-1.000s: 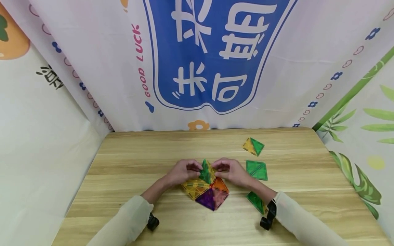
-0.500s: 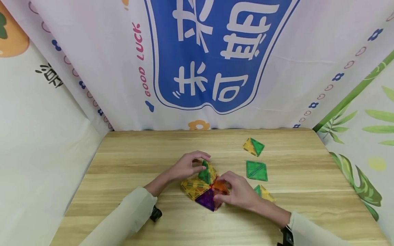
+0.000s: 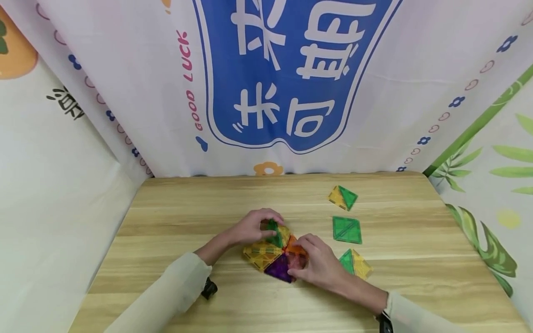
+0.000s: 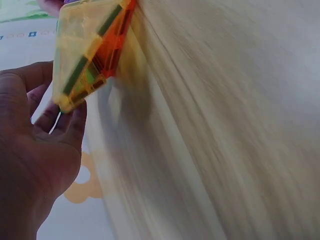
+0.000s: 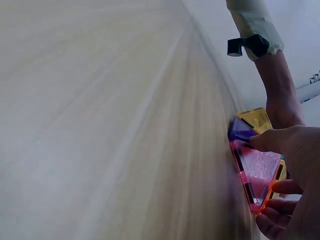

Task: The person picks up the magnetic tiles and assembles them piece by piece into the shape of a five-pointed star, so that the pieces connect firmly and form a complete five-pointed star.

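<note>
A cluster of translucent magnetic tiles (image 3: 278, 268) lies joined mid-table, in yellow, green, orange, pink and purple. Its far-left side is pinched by my left hand (image 3: 253, 226), thumb and fingers on the green triangle tile (image 3: 272, 237). Seen from the left wrist, my left hand (image 4: 40, 135) grips a corner near the yellow tile (image 4: 75, 35). My right hand (image 3: 322, 263) holds the cluster's right side around the pink tile (image 3: 294, 260). In the right wrist view, the right thumb touches near the purple tile (image 5: 242, 129) and the fingers curl at the orange edge beside the pink tile (image 5: 257, 167).
Right of the cluster, pairs of triangle tiles lie flat on the wooden table (image 3: 187, 212): a yellow-green pair (image 3: 343, 198) at the back, a green pair (image 3: 347, 230) in the middle, and a green-yellow pair (image 3: 355, 263) near the right forearm. A printed curtain (image 3: 166, 92) hangs behind.
My right hand has left the far yellow tile and come nearer, onto the cluster's orange and pink side. The left hand loosened, rose slightly, then took hold of the green tile again.
</note>
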{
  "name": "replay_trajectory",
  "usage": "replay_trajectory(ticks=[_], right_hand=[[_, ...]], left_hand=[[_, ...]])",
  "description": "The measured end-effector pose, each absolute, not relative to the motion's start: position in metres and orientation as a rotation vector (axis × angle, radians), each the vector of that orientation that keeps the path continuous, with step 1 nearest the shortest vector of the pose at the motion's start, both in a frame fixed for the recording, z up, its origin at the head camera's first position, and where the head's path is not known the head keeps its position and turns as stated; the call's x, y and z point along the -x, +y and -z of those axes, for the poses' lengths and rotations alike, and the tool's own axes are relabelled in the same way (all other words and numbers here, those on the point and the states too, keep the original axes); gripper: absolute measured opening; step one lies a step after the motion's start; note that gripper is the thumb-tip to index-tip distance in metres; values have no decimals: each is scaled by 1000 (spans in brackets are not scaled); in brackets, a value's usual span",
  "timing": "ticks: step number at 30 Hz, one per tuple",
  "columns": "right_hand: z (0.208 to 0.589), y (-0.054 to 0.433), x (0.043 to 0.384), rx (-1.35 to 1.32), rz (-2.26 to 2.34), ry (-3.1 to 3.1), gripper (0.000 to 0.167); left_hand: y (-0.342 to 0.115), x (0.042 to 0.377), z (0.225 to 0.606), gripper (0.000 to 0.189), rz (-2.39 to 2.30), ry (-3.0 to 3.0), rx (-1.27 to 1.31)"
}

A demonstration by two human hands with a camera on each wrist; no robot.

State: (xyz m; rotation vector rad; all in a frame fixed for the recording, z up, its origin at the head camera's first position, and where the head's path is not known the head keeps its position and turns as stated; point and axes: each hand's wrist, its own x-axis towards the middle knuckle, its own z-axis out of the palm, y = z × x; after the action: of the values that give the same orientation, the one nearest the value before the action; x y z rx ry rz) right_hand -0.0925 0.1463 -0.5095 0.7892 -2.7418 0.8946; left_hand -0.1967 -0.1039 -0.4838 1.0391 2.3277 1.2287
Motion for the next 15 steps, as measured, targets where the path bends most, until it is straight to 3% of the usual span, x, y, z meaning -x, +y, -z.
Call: replay_trajectory(ticks=[15], right_hand=[[504,145,133,-952,-1021,-2794,53]], left_hand=[[-157,187,483,18,-1224,2511,-899]])
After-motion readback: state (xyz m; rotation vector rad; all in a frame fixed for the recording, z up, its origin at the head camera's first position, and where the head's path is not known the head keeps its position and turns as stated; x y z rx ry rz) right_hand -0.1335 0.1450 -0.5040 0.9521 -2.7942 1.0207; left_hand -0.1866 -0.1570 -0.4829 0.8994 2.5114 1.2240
